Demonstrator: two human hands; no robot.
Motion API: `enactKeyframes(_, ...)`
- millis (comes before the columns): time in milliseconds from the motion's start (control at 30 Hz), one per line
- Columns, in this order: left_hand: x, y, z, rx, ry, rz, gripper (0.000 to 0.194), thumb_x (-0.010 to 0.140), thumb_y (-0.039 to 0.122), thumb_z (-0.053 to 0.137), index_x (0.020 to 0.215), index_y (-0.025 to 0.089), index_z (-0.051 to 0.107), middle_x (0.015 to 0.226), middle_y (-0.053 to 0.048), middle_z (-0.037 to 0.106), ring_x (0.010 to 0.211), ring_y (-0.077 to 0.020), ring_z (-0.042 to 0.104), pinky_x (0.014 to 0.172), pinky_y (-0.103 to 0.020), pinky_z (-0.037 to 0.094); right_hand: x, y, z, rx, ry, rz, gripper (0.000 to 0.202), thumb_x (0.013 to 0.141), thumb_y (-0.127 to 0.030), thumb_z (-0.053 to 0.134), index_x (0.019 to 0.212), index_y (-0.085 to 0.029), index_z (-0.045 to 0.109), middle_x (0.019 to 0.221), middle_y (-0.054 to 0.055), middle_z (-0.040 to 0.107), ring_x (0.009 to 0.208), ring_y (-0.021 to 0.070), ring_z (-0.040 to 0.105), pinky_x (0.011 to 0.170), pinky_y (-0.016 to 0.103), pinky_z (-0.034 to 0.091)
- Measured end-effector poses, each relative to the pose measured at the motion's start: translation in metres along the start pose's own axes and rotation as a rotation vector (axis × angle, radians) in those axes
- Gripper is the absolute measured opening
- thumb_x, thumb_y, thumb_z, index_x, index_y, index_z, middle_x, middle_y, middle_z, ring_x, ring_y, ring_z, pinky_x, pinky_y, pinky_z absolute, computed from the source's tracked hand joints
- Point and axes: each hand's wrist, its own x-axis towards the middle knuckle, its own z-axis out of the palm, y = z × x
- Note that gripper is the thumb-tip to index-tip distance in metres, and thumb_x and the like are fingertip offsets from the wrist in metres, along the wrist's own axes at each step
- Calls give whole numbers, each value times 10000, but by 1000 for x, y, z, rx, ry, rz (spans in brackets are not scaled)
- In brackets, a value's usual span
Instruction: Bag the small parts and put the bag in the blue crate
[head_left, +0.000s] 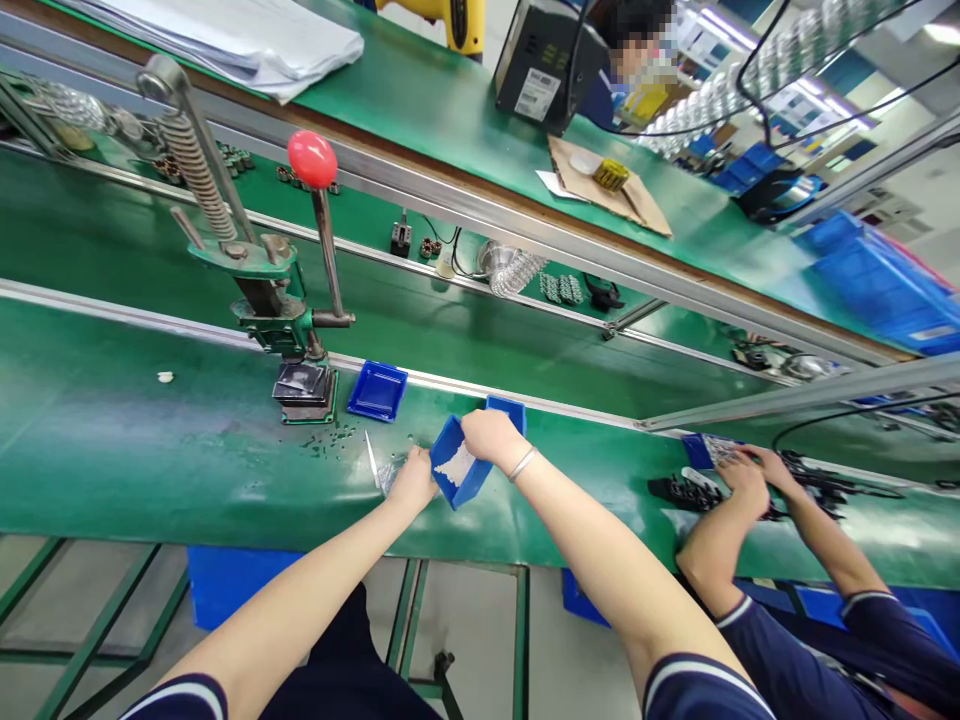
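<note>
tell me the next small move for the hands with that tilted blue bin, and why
Probably tip the blue bin a little further. The right hand holds its rim with the opening tilted toward the left hand, which rests at its mouth by a small clear bag. The white parts inside sit near the lip, not yet out.

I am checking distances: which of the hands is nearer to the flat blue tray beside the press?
Left. The left hand lies just below-right of the tray; the right hand is farther right.

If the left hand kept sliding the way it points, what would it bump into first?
Most likely the tilted blue bin that the right hand grips by its rim. The left hand points up and right, already beside it; depth is hard to judge.
</note>
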Motion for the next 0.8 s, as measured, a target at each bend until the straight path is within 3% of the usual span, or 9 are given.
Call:
enactKeyframes(167,1,11,2,-15,-2,-34,432,756,79,645,1177,81,546,1252,-179,522,988,-252,670,889,-327,517,4,-11,-11,-50,-5,-18,235,878,-108,537,963,-84,755,962,225,729,992,305,704,878,387,551)
enactKeyframes(433,-1,34,-8,-22,-20,-49,387,779,99,641,1147,77,520,1262,-189,511,973,-251,671,851,-320,513,6,-16,-23,-111,24,-22,242,875,-104,529,962,-76,753,947,232,731,980,311,708,834,413,568)
enactKeyframes(800,6,52,-12,-92,7,-69,363,787,134,681,1101,106,501,1284,-181,505,969,-247,666,851,-342,522,5,-34,-45,-200,59,-36,229,861,-55,511,905,-45,735,907,244,726,959,285,717,793,341,566)
